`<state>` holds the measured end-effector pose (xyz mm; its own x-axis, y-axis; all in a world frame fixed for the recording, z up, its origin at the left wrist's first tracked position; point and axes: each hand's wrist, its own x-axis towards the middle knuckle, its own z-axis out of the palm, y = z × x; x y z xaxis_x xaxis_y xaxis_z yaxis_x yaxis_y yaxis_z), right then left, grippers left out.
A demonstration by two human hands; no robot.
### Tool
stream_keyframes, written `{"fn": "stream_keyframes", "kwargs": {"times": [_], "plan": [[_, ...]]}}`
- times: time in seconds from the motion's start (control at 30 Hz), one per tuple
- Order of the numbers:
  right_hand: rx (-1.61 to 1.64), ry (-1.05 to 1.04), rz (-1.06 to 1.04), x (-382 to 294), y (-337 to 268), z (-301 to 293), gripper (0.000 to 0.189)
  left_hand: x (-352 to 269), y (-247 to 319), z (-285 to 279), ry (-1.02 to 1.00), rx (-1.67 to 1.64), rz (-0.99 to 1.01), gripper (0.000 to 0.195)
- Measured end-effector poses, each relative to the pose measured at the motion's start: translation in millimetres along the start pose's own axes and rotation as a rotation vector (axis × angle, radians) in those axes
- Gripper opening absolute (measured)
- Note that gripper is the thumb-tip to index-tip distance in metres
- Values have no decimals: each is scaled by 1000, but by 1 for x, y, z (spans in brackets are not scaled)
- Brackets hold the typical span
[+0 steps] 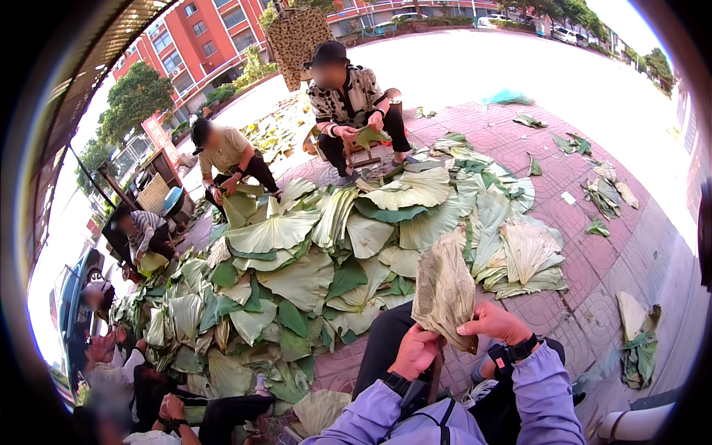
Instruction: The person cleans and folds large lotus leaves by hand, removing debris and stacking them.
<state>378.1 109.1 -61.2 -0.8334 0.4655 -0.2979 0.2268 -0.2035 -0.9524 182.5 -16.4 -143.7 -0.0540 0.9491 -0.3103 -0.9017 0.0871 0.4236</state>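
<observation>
My left hand [416, 351] and my right hand [497, 324] hold a dry, tan folded lotus leaf [445, 286] upright between them, over my lap. The left pinches its lower left edge; the right has its thumb on the lower right part. Beyond my knees spreads a large heap of green and pale lotus leaves [300, 278], many folded in half. A stack of folded pale leaves [528, 250] lies on the right end of the heap. One pale leaf [320, 411] lies on the ground left of my lap.
Across the heap, a person [353, 100] sits handling a leaf; another person [228, 156] sits to the left of them. More people sit along the left side, one close at the lower left [172, 409]. Loose leaves [639, 345] lie on the paving at right, near a pale pipe [637, 423].
</observation>
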Motion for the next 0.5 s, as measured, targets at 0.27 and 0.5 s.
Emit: {"fn": "stream_keyframes", "kwargs": {"times": [0.27,0.5], "plan": [[-167,29,47,6,11,-5,27,5,4,-5,-42,-100,152,56],[-76,23,56,-4,-9,0,29,5,8,22,-26,-173,186,54]]}}
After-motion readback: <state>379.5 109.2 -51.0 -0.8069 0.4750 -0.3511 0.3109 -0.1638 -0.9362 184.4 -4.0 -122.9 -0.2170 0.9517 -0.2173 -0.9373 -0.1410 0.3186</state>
